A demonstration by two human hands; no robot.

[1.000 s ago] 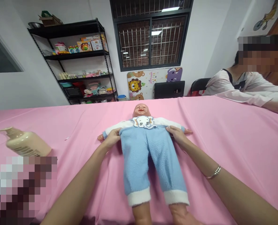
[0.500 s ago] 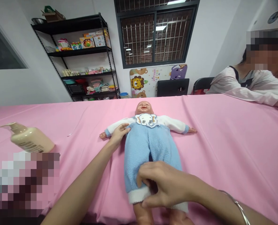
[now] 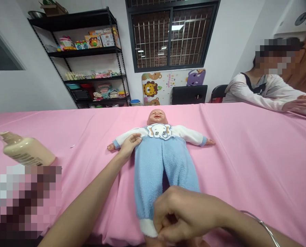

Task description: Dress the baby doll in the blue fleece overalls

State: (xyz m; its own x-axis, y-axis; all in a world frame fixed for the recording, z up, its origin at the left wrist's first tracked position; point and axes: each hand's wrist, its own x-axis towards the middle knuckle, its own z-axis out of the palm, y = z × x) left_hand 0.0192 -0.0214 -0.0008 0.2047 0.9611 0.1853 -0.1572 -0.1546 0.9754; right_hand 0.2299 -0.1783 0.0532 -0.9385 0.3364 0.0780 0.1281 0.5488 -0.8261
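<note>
A baby doll (image 3: 157, 116) lies face up, arms spread, in a white top with an elephant bib (image 3: 159, 131) and fluffy blue trousers (image 3: 149, 164) with white cuffs. My left hand (image 3: 130, 144) rests on the doll's side below its arm, fingers apart on the cloth. Over the lower legs, my right hand (image 3: 177, 214) has its thumb and fingertips pinched together on the white cuff (image 3: 148, 227) of the trouser leg at the left. The doll's feet are out of view or hidden.
On the pink tablecloth (image 3: 245, 164), a beige pump bottle (image 3: 30, 151) lies at the left, beside a blurred patch. A person (image 3: 261, 85) sits at the far right edge. Behind stand a black shelf (image 3: 86, 51) and a black chair (image 3: 218, 92).
My right hand has moved slightly down and its fingers have closed at the cuff. My left hand stays at the doll's side. The person's hand at the right has lifted. The view has shifted slightly.
</note>
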